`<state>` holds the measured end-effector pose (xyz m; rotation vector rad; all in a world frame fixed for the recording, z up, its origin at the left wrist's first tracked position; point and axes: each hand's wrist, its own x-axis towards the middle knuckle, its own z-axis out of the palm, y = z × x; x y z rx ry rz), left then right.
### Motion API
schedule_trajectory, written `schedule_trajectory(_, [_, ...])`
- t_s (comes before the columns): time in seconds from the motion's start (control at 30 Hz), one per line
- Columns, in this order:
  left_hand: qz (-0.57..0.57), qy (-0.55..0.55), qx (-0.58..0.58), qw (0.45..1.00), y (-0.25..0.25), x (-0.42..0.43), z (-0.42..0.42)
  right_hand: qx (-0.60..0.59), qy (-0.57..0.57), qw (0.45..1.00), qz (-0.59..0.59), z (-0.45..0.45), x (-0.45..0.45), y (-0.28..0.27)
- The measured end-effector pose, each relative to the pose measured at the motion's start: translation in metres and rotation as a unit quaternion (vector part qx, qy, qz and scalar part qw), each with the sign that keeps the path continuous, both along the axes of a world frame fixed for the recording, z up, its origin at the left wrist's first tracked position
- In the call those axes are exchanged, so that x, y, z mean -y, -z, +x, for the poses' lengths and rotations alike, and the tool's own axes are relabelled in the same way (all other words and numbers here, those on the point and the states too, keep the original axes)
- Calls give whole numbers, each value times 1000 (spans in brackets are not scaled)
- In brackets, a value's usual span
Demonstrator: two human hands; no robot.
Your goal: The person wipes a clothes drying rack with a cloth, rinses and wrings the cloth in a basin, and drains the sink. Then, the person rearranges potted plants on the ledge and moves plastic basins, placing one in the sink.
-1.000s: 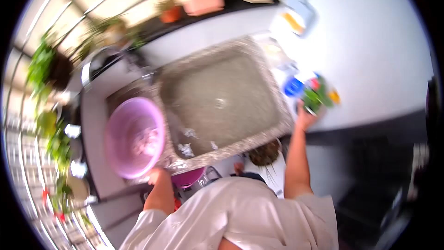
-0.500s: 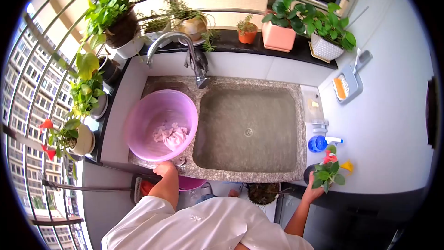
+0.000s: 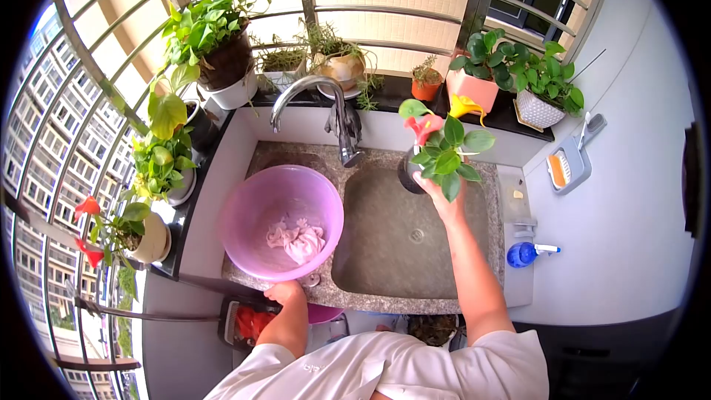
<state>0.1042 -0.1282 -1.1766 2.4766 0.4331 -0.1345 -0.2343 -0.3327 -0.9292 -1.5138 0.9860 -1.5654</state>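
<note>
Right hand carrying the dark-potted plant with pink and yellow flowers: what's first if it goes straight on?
The right hand and flowering plant would probably meet the low white wall first, just behind the grey stone sink; height is unclear, so they might clear it.

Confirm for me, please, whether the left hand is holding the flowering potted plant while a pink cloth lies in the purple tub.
Not quite: the head view shows the right hand holding the flowering potted plant; the left hand is by the near rim of the purple tub. A pink cloth does lie in it.
</note>
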Motion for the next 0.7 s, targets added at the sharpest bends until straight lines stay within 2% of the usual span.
schedule_trajectory(0.03, [6,8,1,1000,1,0,2,30,-19,999,21,10,3,-11])
schedule_trajectory(0.2, [16,18,-4,1000,-8,0,-4,-80,-3,994,-80,26,65,-8])
schedule_trajectory(0.27, [10,13,-7,1000,-5,0,-2,-69,-18,989,-132,42,76,-40])
schedule_trajectory(0.3, [6,10,-8,1000,-4,1,-3,-44,-48,986,-156,54,73,-72])
schedule_trajectory(0.33, [4,8,-9,1000,-6,1,-3,-48,-49,987,-142,58,83,-76])
schedule_trajectory(0.37, [3,5,-9,1000,-9,1,-4,-66,-40,987,-143,61,112,-63])
schedule_trajectory(0.5, [0,-3,-6,1000,-10,2,-5,-120,135,971,-155,82,159,-48])
schedule_trajectory(0.53, [11,9,-3,1000,-3,1,-2,-117,102,980,-129,83,170,-47])
schedule_trajectory(0.63, [20,23,-13,999,2,0,0,-141,140,972,-126,90,193,-32])
schedule_trajectory(0.7, [23,23,-3,999,15,-2,4,-105,130,981,-99,89,200,-27])
